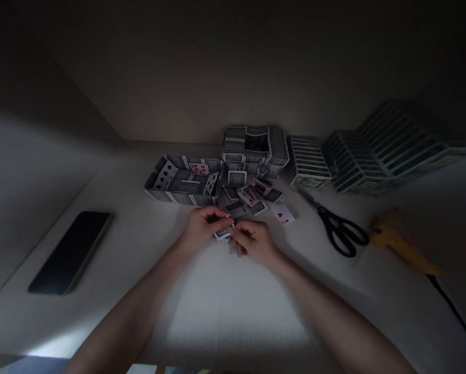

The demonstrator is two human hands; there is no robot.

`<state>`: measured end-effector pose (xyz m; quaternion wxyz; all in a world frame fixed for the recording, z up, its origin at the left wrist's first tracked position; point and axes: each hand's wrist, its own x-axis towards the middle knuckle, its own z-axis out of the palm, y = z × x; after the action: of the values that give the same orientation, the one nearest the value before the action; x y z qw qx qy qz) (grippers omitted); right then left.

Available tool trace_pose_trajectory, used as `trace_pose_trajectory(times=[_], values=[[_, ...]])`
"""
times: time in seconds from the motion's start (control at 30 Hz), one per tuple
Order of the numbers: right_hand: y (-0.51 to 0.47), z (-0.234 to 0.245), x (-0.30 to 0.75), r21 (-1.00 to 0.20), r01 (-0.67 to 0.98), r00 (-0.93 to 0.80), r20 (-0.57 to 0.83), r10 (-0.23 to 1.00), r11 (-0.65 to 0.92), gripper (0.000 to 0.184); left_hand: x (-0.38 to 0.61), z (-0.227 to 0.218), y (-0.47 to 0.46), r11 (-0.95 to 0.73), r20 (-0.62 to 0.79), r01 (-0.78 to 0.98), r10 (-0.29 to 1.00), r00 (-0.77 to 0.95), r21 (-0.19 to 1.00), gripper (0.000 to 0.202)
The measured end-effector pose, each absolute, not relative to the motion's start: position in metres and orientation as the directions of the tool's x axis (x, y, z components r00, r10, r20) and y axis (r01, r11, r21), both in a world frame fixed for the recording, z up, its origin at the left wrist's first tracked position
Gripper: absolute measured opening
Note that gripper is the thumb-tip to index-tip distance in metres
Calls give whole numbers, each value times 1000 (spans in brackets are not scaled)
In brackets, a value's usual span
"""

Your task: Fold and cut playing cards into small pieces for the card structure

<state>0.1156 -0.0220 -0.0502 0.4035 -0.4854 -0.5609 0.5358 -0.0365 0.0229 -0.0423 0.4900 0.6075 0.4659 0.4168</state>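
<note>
My left hand [203, 224] and my right hand [254, 241] meet at the middle of a white table [233, 301]. Together they pinch a small folded playing card [222, 234] between their fingertips. Just beyond them lies a loose heap of folded cards [252, 198], one of them a red two of hearts [282, 214]. Behind the heap stand an open tray built of cards [182, 181] and a taller box built of cards [254, 148]. The scene is dim and slightly blurred.
A black phone [71, 252] lies face up at the left. Black scissors [340, 228] and a yellow glue gun [402, 241] with a dark cord lie at the right. Rows of stacked card decks [373, 153] line the back right by the wall.
</note>
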Motion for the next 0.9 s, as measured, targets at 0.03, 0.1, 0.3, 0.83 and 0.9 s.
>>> trace_pose_trajectory(times=[0.03,0.1,0.3,0.83,0.9], values=[[-22,-51,116,-993,110,-205,-68,976,-46,35,-36,-42,23,-91,54,162,974,218,983,18],[-22,-52,116,-993,107,-205,-73,976,-52,36,-37,-42,23,-99,58,175,973,223,980,17],[-22,-51,115,-993,93,-212,-86,974,-68,35,-38,-41,23,-105,50,213,966,253,971,15],[-18,-40,120,-997,76,-178,-27,984,-14,34,-36,-37,13,-505,280,632,860,426,588,18],[-18,-41,120,-998,65,-176,-25,984,-14,34,-36,-37,13,-499,271,643,864,425,581,19]])
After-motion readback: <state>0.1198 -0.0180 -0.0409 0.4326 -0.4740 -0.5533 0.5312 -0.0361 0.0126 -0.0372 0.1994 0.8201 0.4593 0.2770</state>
